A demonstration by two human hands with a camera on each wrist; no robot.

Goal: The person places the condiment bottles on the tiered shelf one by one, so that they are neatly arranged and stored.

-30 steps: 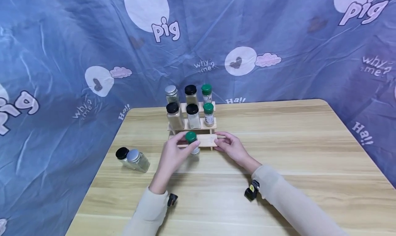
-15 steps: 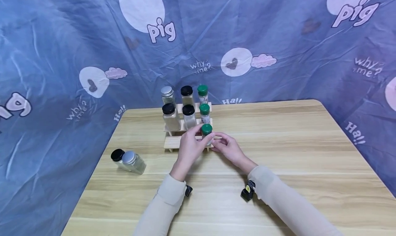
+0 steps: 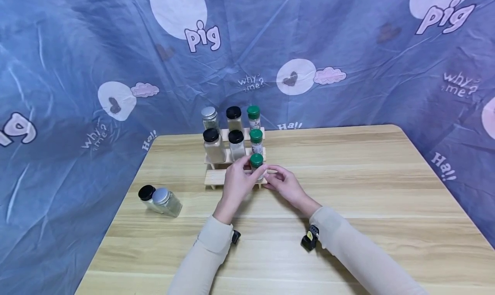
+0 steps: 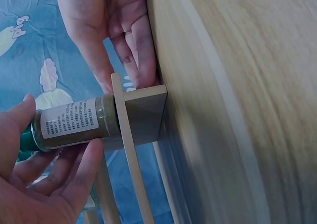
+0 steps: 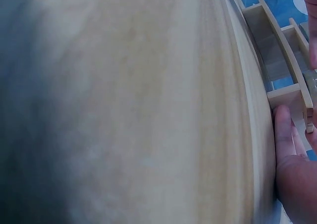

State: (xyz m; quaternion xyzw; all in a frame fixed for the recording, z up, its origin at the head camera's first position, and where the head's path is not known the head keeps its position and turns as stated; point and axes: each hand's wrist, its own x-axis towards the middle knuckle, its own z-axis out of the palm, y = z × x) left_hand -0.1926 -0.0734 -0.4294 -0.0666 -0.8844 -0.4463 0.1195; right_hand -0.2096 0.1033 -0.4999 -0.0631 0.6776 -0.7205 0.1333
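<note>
My left hand (image 3: 237,185) holds a small green-capped spice jar (image 3: 257,160) upright at the right end of the lowest shelf of a three-tier wooden rack (image 3: 215,177). In the left wrist view, fingers and thumb curl around the labelled jar (image 4: 74,122), its base right at the shelf board (image 4: 130,149). My right hand (image 3: 288,187) grips the right end of that shelf, thumb near the board and fingers by the leg. The right wrist view catches this hand (image 5: 296,177) against the rack's leg (image 5: 287,92).
On the upper two shelves stand several jars, among them a silver-capped jar (image 3: 210,117), a black-capped jar (image 3: 214,145) and a green-capped jar (image 3: 256,141). Black-capped (image 3: 148,196) and silver-capped (image 3: 168,202) jars stand at the table's left. A blue printed cloth (image 3: 247,37) hangs behind.
My left hand has carried the green-capped jar from in front of the rack to the right end of the lowest shelf, then shifted it slightly left. The right hand stays at the rack's end.
</note>
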